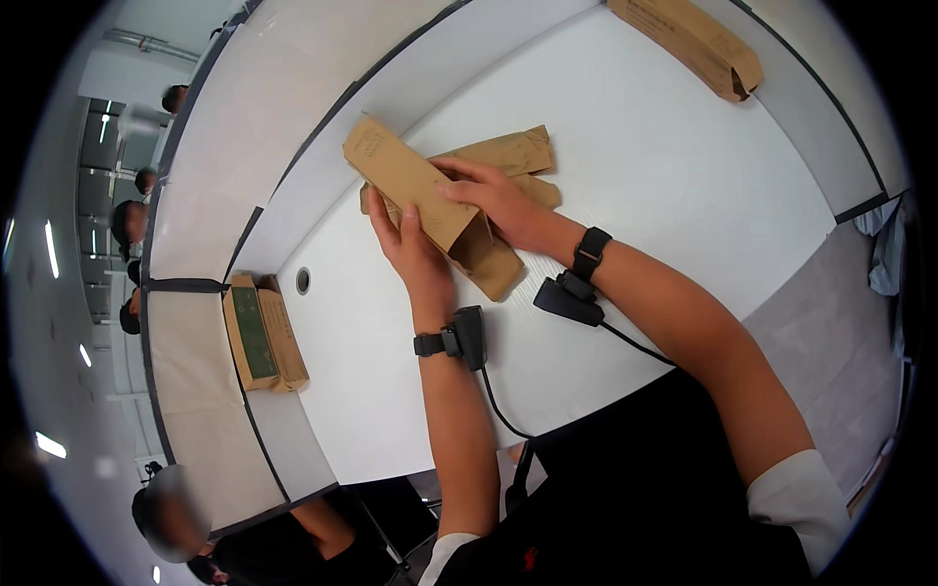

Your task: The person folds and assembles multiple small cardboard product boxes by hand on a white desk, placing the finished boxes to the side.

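Note:
Both of my hands are closed around a long brown cardboard box [405, 176], which slants over the white desk. Its near end is open, with a flap hanging out toward me. My left hand [415, 259] grips its left side, with fingers partly hidden underneath. On the other side, my right hand [503, 205] holds it with the thumb across the upper face. Beneath and behind it lie more flattened-looking brown cardboard pieces [513, 151], partly covered by the box and my right hand.
Another brown box [689, 47] lies at the far right along the partition [811, 88]. At the left, a box with a green panel [256, 342] stands beside a brown box [283, 337]. A round cable hole [303, 281] sits nearby. Cables trail from both wrist devices; a person [171, 513] is at lower left.

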`<state>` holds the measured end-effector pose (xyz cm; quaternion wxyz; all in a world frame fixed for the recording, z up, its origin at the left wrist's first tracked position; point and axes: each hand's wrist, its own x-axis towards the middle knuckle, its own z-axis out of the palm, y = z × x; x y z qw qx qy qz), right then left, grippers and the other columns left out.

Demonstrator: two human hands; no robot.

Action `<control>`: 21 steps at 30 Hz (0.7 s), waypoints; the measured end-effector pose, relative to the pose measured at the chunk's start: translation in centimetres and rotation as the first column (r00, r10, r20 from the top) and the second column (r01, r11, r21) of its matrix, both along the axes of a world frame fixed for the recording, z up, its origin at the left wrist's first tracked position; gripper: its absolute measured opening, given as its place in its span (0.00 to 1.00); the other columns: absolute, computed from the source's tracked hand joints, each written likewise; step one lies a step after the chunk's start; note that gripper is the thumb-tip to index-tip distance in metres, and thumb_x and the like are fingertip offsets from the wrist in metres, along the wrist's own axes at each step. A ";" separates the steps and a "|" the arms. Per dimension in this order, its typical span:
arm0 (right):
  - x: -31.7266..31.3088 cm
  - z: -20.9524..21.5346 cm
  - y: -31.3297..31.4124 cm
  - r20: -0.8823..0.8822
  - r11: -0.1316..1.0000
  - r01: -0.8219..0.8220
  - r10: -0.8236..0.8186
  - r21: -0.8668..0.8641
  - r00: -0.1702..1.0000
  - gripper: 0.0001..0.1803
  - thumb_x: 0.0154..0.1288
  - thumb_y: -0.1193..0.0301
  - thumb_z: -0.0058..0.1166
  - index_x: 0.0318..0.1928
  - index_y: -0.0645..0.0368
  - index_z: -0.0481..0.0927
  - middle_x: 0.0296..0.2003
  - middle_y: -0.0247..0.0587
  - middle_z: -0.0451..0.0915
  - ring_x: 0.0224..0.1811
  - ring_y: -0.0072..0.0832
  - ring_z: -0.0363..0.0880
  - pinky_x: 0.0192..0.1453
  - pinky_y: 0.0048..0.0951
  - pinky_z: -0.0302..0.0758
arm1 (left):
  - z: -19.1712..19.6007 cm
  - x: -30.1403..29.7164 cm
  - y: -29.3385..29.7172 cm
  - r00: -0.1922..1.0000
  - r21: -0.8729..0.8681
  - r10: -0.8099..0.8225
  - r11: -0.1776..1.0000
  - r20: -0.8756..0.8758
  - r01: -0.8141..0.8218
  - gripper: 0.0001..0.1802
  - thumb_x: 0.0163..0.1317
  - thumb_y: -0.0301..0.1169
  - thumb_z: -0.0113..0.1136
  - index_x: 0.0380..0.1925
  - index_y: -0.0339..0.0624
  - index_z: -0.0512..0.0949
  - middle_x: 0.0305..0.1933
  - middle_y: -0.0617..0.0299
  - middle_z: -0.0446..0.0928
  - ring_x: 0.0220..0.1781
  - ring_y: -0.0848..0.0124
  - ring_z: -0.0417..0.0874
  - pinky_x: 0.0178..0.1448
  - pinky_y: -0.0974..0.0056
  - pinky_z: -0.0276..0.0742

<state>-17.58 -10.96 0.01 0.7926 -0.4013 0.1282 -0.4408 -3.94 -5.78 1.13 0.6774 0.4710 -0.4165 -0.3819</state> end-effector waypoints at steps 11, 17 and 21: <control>0.7 -0.5 0.0 -0.044 0.998 0.043 -0.045 -0.042 0.998 0.30 0.74 0.67 0.55 0.72 0.63 0.68 0.63 0.42 0.75 0.66 0.29 0.73 0.70 0.34 0.71 | -0.8 0.8 -0.2 0.999 -0.045 -0.002 0.999 0.032 0.004 0.37 0.76 0.36 0.51 0.79 0.40 0.51 0.80 0.52 0.60 0.77 0.59 0.67 0.77 0.56 0.66; 0.5 -0.3 -0.1 -0.079 0.998 0.043 -0.047 -0.050 0.996 0.30 0.74 0.66 0.55 0.72 0.63 0.69 0.64 0.42 0.75 0.67 0.29 0.73 0.71 0.34 0.70 | -1.0 0.9 -0.3 0.999 -0.056 0.006 0.998 0.048 -0.003 0.36 0.76 0.36 0.51 0.79 0.40 0.52 0.80 0.51 0.59 0.77 0.59 0.66 0.78 0.56 0.65; 0.6 -0.6 -0.3 -0.095 0.994 0.058 -0.067 -0.092 0.993 0.30 0.75 0.66 0.54 0.72 0.63 0.69 0.64 0.43 0.75 0.67 0.30 0.73 0.71 0.34 0.70 | -1.0 0.8 -0.3 0.999 -0.051 0.023 0.999 0.042 -0.021 0.36 0.76 0.36 0.51 0.78 0.40 0.52 0.80 0.51 0.59 0.77 0.59 0.66 0.78 0.56 0.65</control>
